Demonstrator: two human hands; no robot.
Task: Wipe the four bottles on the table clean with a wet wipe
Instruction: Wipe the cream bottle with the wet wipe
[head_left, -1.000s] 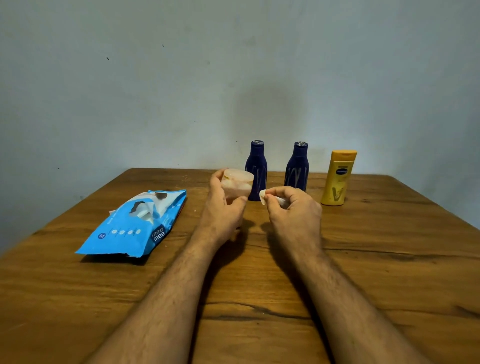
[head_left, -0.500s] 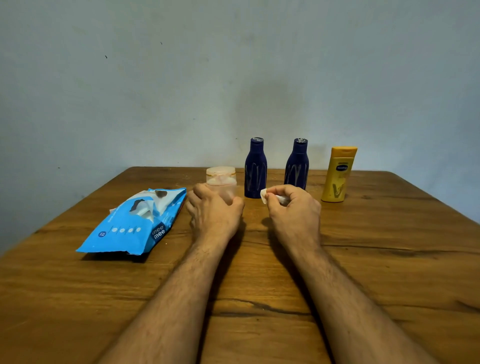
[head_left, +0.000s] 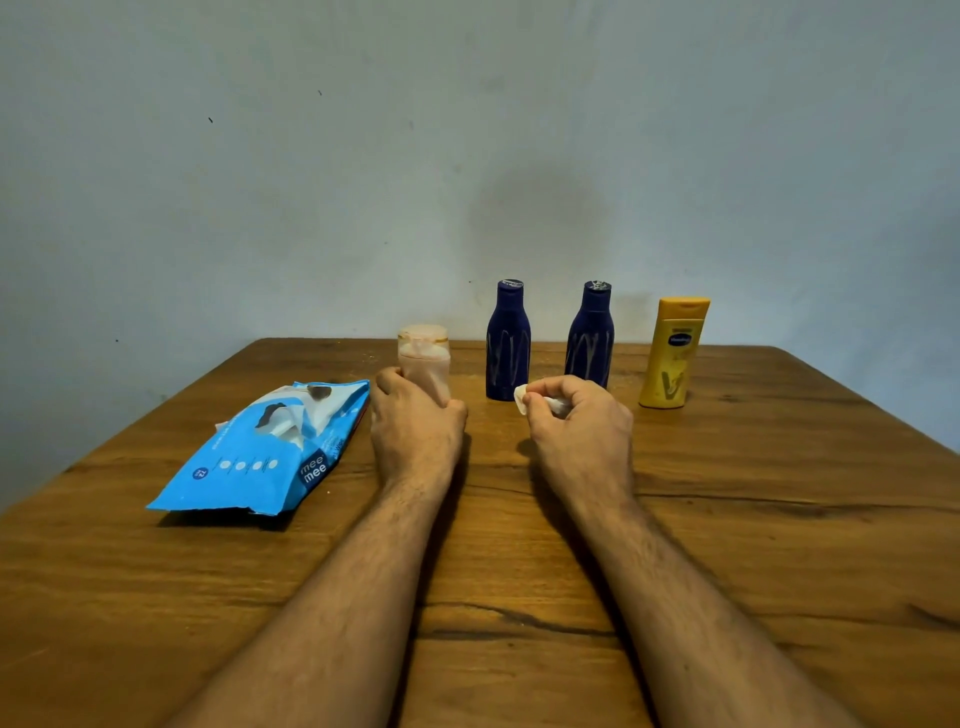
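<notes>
Head view: left hand (head_left: 415, 423) grips pale pink bottle (head_left: 425, 364), upright at left end of row on wooden table (head_left: 753, 519). Right hand (head_left: 576, 418) pinches crumpled wet wipe (head_left: 521, 401), apart from any bottle. Two dark blue bottles (head_left: 507, 343) (head_left: 590, 338) and yellow lotion bottle (head_left: 674, 353) stand upright behind. Blue wipe pack (head_left: 260, 457) lies at left. Step probably: pink bottle being set down. Next move needs left hand to let go, then reach nearest blue bottle.
</notes>
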